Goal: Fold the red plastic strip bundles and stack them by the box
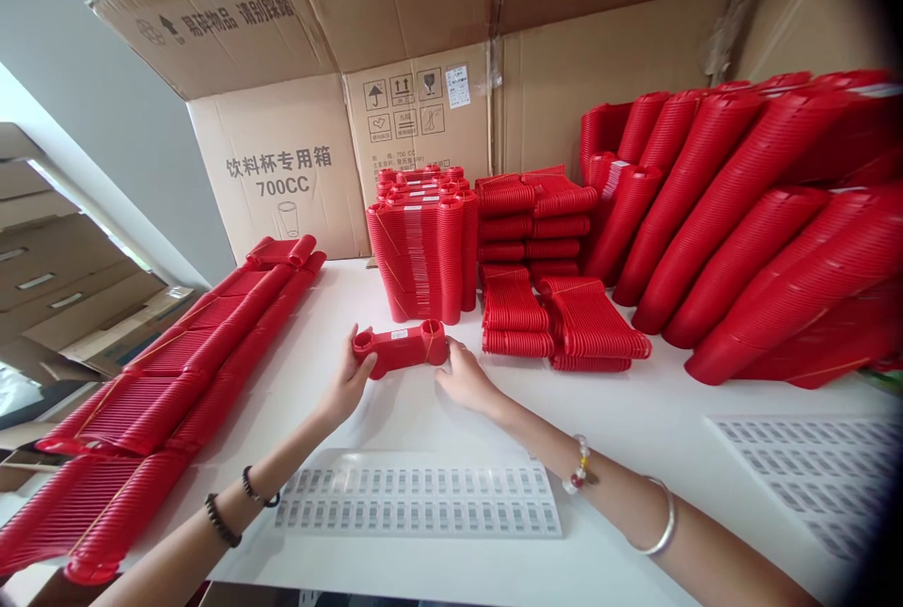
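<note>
Between my hands is a short stack of red two-ring plastic cup carriers [402, 350], with a small white label on its top face and an orange band near its right ring. My left hand [347, 375] grips the left ring end, thumb in front. At the right ring end, my right hand [466, 377] pinches the stack with its fingers closed. Just behind stands a taller block of upright red carrier stacks [416, 259], with labels down its middle. A sheet of small printed labels [416, 500] lies flat on the white table [339, 562], nearer to me.
Banded red carrier stacks [190, 372] lie in a long row at left. More bundles [593, 320] are piled right of the hands, and tall stacks [734, 202] lean at far right. Cardboard box panels [282, 136] wall the back. Another label sheet [811, 471] lies at right.
</note>
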A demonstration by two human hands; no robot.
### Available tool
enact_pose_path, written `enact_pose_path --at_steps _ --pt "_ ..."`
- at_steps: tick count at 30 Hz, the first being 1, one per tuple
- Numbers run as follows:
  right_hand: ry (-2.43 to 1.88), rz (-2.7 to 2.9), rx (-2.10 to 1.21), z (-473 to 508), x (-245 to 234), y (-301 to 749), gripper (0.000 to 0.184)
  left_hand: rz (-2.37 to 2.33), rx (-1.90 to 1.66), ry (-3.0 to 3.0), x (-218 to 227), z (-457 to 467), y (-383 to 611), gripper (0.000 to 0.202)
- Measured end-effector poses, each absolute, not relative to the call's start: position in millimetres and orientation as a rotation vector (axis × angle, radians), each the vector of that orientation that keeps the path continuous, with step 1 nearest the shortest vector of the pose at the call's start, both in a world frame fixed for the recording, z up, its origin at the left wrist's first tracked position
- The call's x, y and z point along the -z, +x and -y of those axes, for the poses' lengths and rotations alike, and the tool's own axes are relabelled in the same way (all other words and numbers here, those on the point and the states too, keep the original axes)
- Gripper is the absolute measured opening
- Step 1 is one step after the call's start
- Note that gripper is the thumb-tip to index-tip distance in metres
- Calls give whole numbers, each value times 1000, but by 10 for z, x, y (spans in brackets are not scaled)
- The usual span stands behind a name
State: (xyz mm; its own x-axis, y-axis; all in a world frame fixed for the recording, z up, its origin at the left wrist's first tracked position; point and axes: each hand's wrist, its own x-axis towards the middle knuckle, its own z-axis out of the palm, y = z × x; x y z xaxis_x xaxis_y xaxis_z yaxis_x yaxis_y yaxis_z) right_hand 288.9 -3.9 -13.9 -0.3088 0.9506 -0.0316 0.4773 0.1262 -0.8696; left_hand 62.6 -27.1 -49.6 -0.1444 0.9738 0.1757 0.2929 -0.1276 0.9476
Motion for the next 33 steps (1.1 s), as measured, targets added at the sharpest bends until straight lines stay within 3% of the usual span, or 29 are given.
enact_pose_path --at_steps 6,14,23,33 --pt "-1210 1684 -1217 -36 248 2877 48 -1518 -1253 1366 306 299 764 70" --pt "-1239 1565 -1400 -43 285 2884 34 -1541 -1377 1241 222 284 832 52" --pt "-1207 1584 -1481 -19 277 2900 41 -1526 -1430 1128 263 204 828 51" --pt "-1272 1749 -1312 132 102 2978 53 -1513 -1370 1139 221 201 785 52"
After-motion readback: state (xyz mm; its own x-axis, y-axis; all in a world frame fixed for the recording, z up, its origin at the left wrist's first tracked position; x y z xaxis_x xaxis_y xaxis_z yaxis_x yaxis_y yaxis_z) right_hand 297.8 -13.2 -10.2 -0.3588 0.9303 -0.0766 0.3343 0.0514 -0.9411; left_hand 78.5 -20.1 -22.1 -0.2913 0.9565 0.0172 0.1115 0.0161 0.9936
